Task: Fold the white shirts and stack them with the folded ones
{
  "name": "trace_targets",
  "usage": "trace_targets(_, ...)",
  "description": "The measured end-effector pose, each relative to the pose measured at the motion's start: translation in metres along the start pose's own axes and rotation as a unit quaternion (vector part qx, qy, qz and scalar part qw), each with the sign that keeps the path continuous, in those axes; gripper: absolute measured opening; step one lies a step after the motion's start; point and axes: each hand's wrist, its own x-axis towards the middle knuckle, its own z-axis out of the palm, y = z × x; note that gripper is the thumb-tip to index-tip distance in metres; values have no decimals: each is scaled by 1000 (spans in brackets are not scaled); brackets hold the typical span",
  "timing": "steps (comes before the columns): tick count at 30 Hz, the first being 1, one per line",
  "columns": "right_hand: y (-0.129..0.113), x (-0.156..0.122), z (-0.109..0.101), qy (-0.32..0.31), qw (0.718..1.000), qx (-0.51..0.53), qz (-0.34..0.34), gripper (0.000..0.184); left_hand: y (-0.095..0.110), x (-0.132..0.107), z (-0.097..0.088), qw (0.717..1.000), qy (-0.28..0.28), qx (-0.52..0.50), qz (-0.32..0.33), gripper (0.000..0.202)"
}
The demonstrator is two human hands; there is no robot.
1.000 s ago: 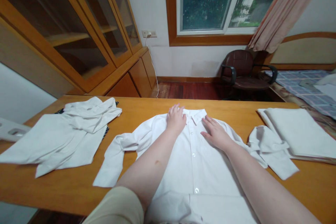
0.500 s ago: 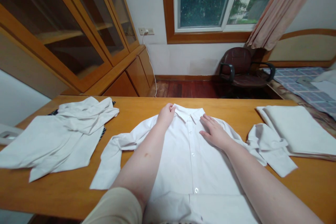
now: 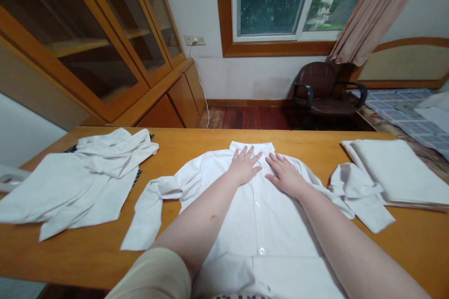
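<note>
A white buttoned shirt (image 3: 257, 224) lies front up on the wooden table (image 3: 196, 142), its collar toward the far edge and its sleeves spread to both sides. My left hand (image 3: 243, 166) rests flat on the shirt's chest just below the collar, fingers spread. Beside it, my right hand (image 3: 286, 175) also lies flat with fingers stretched out, on the other side of the button line. Neither hand holds anything.
A heap of crumpled white shirts (image 3: 84, 177) lies on the table's left. A folded white stack (image 3: 396, 173) sits at the right. Beyond the table are a glass-door cabinet (image 3: 105, 42), a brown armchair (image 3: 326, 93), a window and a bed (image 3: 414, 107).
My left hand let go of the collar's left edge and moved right to lie flat on the chest. My right hand stayed almost where it was.
</note>
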Motion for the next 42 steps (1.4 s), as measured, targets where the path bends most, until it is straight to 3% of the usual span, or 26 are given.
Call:
trace_targets(10, 3, -5, 5, 22, 999, -15, 28, 63, -10, 3, -5, 1000, -6, 3, 1, 60)
trace_targets(20, 25, -13, -9, -28, 993, -25, 112, 56, -17, 1, -12, 1000, -20, 2, 19, 59)
trace_targets(26, 43, -16, -5, -14, 990, -35, 134, 54, -35, -5, -21, 999, -33, 14, 25, 58)
trace_targets(36, 51, -25, -9, 0, 988, -74, 135, 64, -59, -14, -23, 999, -27, 29, -22, 57)
trace_targets(42, 63, -42, -25, 6, 983, -83, 166, 51, -72, -16, -27, 998, -33, 48, -31, 58)
